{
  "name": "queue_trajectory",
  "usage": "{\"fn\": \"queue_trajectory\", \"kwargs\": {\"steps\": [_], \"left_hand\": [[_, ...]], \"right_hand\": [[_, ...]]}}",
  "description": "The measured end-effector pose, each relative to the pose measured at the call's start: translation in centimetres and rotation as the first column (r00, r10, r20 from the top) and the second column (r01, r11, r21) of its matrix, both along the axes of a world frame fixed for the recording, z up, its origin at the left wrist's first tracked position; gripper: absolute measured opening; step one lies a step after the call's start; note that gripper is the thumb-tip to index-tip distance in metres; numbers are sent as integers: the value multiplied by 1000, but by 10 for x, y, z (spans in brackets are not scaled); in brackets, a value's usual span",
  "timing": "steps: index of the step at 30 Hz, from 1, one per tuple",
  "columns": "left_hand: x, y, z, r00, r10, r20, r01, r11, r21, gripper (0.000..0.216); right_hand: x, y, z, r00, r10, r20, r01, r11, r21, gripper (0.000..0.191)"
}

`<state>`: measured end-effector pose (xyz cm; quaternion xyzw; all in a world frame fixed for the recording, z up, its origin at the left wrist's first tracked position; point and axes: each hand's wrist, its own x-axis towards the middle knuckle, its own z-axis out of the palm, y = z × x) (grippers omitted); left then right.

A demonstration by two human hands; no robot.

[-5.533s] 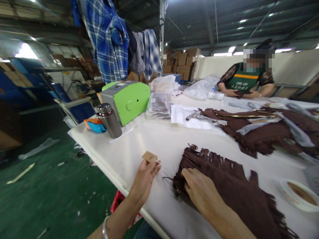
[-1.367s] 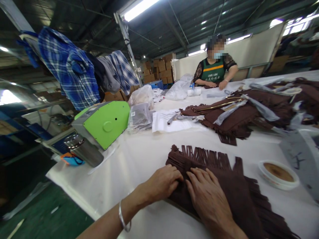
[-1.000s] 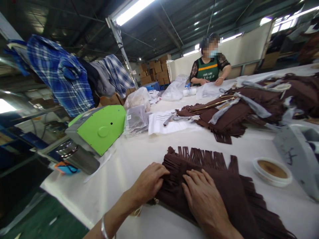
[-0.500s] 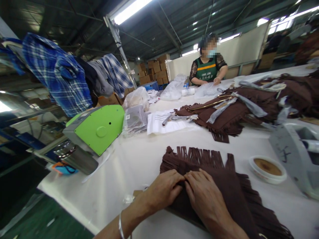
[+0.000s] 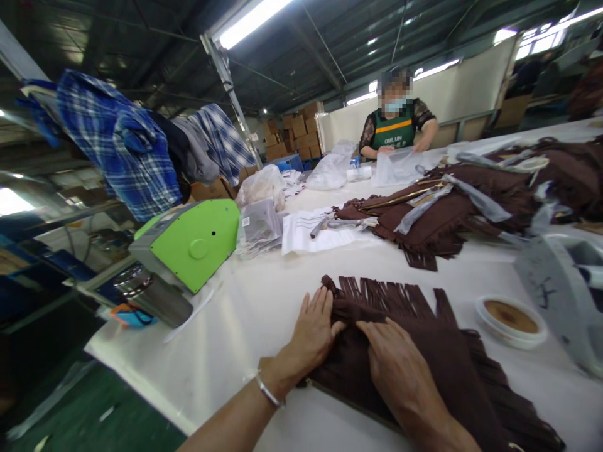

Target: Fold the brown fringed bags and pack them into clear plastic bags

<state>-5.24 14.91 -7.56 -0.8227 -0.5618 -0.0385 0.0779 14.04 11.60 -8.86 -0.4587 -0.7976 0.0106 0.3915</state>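
Head view shows the left hand (image 5: 313, 329) flat with fingers spread, pressing the left edge of the brown fringed garment (image 5: 424, 351). Just beside it, the right hand (image 5: 400, 370) lies open and flat on the same garment, which rests on the white surface (image 5: 245, 301). Right of the garment is a tape roll (image 5: 511, 317); far left of it, a green machine (image 5: 193, 242).

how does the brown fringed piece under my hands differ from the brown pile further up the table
The fringed piece lies spread flat alone, pressed by the left hand and right hand. The far pile is heaped and crumpled, with clear plastic strips draped over it and no hands on it. Both are dark brown with fringe.
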Motion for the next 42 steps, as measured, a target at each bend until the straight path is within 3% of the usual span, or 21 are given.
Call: {"fn": "queue_trajectory", "kwargs": {"steps": [4,10,13,16,20,25,28,30,32,36,38,40,42], "left_hand": [[11,-2,0,998,-48,-30,51,993,104,66],[21,-4,9,996,-56,68,55,998,16,73],[36,-19,14,985,-69,160,76,996,-35,78],[56,-38,20,954,-185,236,207,976,-73,71],[73,-49,24,915,-246,319,285,955,-82,67],[70,-52,26,898,-271,346,283,959,17,65],[71,-65,28,868,-417,268,388,908,155,67],[75,-77,27,813,-557,166,522,825,216,65],[81,-86,23,784,-613,97,584,782,218,58],[96,-86,14,843,-534,71,509,832,221,41],[103,-79,12,850,-526,41,500,828,254,37],[106,-73,15,843,-538,24,516,819,252,35],[103,-68,20,838,-542,61,520,829,207,31]], "right_hand": [[5,4,-6,998,-28,51,27,999,23,38],[15,12,-11,996,-66,52,65,998,13,40],[20,14,-3,994,-73,-80,63,990,-122,40],[25,15,10,968,-118,-222,44,949,-312,40],[31,16,23,940,-180,-289,40,902,-431,41],[35,17,26,907,-244,-343,40,861,-507,40],[39,19,29,876,-273,-398,13,838,-546,39],[40,21,34,842,-279,-461,-48,814,-579,37],[39,23,42,798,-281,-533,-121,792,-599,35],[45,16,64,728,-295,-618,-209,764,-611,32],[57,2,73,689,-319,-650,-228,757,-612,37],[75,-22,78,597,-372,-710,-272,739,-616,41],[94,-52,76,476,-455,-753,-352,686,-637,43]]}}
